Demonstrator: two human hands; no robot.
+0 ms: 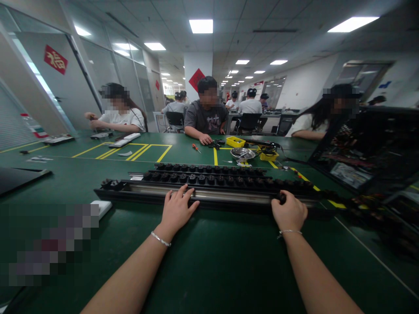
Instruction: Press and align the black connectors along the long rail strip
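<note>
Two hands on long rail [209, 195]: left hand [176, 210] spread flat, right hand [290, 212] curled on a black socket [282, 197]; an uneven push could skew it.

Both forearms reach forward from six o'clock, each wrist wearing a thin bracelet. The left hand [176, 210] lies flat, palm down, fingers spread toward twelve o'clock. The right hand [289, 212] is curled, knuckles up, fingers tucked under.
</note>
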